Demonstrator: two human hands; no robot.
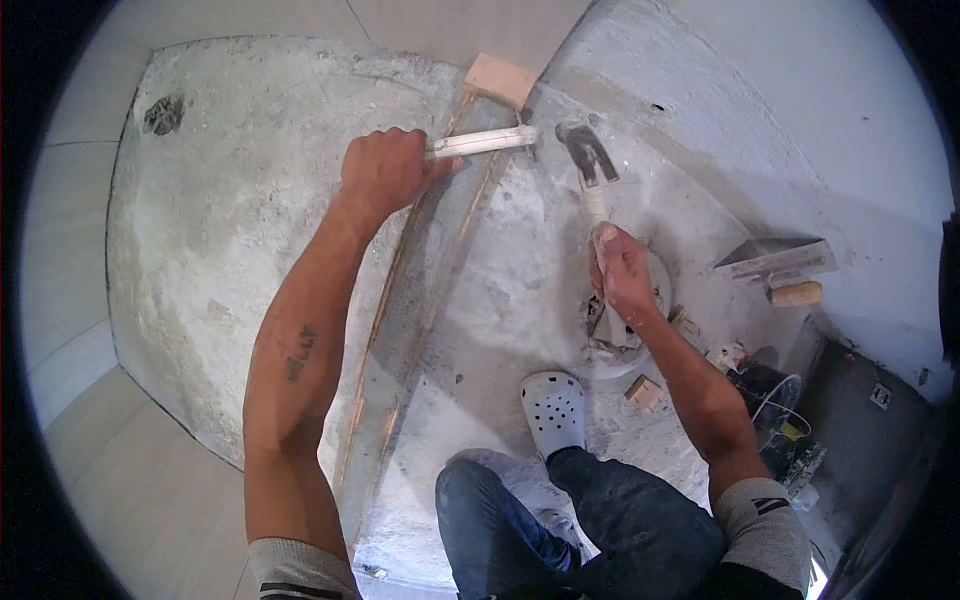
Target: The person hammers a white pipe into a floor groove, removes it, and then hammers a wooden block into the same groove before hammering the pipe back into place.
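The grey mortar bed (pixel 220 230) takes up most of the floor in front of you. A long metal straightedge (pixel 420 300) lies on it, running from near your knee up to a wooden block (pixel 500 78) that touches its far end.

Your left arm (pixel 300 340) stretches out nearly straight along the left side of the straightedge, with the wrist level. Your left hand (pixel 385 170) is curled into a tight fist over the straightedge's far part. It grips one end of a white handle (pixel 485 142), which lies crosswise over the straightedge and pokes out to its right, just short of the wooden block.

Your right arm (pixel 700 390) is bent at the elbow and reaches a shorter way, well to the right of the straightedge. Your right hand (pixel 622 272) is wrapped firmly round the handle of a trowel (pixel 588 155), knuckles up. The dark blade points away from you, and its tip is near the free end of the white handle.

A second trowel (pixel 775 258) with a wooden grip lies further right of the straightedge, apart from both hands. Your white clog (pixel 552 408) stands just right of the straightedge's near half, and a small wood block (pixel 643 392) sits beside the clog.
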